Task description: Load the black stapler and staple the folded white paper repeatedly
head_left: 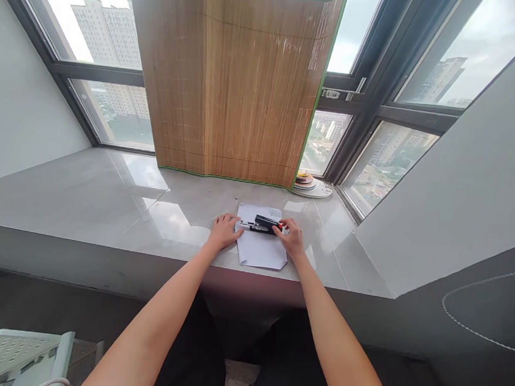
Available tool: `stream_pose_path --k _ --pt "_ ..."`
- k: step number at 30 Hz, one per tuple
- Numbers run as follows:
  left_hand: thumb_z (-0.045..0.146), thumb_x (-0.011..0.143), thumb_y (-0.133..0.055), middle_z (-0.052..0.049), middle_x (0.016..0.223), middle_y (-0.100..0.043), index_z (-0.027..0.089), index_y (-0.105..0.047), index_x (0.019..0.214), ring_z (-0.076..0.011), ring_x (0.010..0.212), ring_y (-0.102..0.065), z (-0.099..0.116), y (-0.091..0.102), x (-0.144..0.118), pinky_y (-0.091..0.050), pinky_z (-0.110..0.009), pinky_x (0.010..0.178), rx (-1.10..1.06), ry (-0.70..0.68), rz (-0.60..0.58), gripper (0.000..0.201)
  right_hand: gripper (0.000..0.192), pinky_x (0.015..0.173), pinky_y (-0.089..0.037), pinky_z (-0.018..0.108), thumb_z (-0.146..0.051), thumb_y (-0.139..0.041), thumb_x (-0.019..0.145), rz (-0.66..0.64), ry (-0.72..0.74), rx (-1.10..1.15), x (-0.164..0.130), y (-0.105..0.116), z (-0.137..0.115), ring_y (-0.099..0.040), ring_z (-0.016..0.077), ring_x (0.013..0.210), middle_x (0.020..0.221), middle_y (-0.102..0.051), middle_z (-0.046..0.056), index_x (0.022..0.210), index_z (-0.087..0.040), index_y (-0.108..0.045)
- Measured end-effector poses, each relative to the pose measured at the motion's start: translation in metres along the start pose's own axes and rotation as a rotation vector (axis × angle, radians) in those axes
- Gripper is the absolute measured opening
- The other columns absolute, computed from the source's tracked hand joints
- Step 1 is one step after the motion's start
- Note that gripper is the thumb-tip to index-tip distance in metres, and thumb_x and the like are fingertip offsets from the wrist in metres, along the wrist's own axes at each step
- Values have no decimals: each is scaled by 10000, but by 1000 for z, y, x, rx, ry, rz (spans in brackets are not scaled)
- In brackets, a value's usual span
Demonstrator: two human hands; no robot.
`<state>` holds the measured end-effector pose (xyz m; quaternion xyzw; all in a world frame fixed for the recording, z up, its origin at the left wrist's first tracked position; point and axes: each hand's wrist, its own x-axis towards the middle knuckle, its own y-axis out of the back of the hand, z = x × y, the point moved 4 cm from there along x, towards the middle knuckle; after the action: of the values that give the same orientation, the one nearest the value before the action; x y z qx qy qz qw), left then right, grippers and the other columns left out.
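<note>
A black stapler (268, 222) with a bit of red at its right end lies across a stack of white paper (262, 252) on the grey tiled sill. A slim silver part (247, 223) juts from its left side. The fingers of my right hand (292, 239) are closed around the stapler's right end. My left hand (223, 232) rests with fingers apart at the paper's left edge, its thumb reaching onto the sheet close to the silver part. Whether that thumb touches the stapler is hard to make out.
A bamboo blind (246, 98) with green edging hangs behind the sill (185, 211). Several stacked plates (313, 189) stand at its lower right corner. Dark window frames surround it. A pale green perforated metal piece (17, 352) is at the lower left, below the sill.
</note>
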<state>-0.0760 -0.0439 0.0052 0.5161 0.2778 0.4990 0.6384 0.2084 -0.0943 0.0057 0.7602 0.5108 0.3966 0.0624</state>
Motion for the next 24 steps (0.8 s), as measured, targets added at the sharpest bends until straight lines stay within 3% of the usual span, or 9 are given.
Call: stream_pose_path --k 5,7,10,14,16,19,21,24 --pt "487 1029 -617 -137 1644 -546 284 -617 1539 -366 1559 -441 1 2 -1 -289 -562 1303 12 6 -13 549 602 1125 -518 525 -484 -837 775 -150 6 60 3 -10 0 -676 348 1262 1381 -736 135 1316 -247 -724" --pt "490 1028 -616 -143 1650 -538 269 -611 1542 -369 1562 -438 1 2 -1 -285 -569 1308 10 7 -12 559 581 1109 -533 513 -415 -836 755 -201 -10 81 6 -13 -2 -708 332 1209 1323 -776 115 1306 -255 -744" --pt "510 1038 -595 -145 1656 -536 261 -627 1514 -370 1561 -436 1 2 -1 -264 -591 1316 -14 17 -16 538 423 959 -590 450 -353 -787 745 -229 -47 99 13 -15 -7 -751 288 989 1072 -831 73 1154 -245 -802" --pt "486 1080 -487 -143 1648 -548 254 -663 1442 -350 1551 -456 4 9 -5 -257 -592 1325 -183 35 48 464 312 799 -594 400 -370 -771 734 -161 -58 81 18 -10 -22 -724 259 792 869 -809 61 997 -205 -809" --pt "455 1085 -439 -156 1625 -562 233 -695 1361 -344 1536 -479 7 19 -9 -288 -561 1324 -377 101 207 437 315 827 -597 411 -361 -762 763 -95 -52 73 15 -4 -34 -734 271 838 938 -819 87 1029 -198 -807" --pt "460 1116 -282 -169 1552 -608 228 -685 1284 -314 1507 -527 9 28 -17 -409 -502 1269 -914 359 448 494 267 872 -607 421 -289 -710 871 42 90 3 2 8 -64 -744 281 936 1064 -819 107 1109 -219 -807" --pt "503 1120 -182 -193 1458 -661 228 -657 1262 -312 1398 -635 18 27 -17 -540 -503 1140 -1261 502 396 567 266 892 -620 426 -214 -644 955 107 282 -95 -11 15 -90 -744 287 1027 1110 -818 100 1163 -252 -807" --pt "534 1108 -203 -213 1273 -728 207 -644 1117 -293 1190 -751 40 26 -12 -630 -463 991 -1745 554 156 549 353 1012 -621 459 -126 -567 1030 98 560 -238 -28 19 -126 -730 287 1179 1176 -819 93 1243 -284 -800"
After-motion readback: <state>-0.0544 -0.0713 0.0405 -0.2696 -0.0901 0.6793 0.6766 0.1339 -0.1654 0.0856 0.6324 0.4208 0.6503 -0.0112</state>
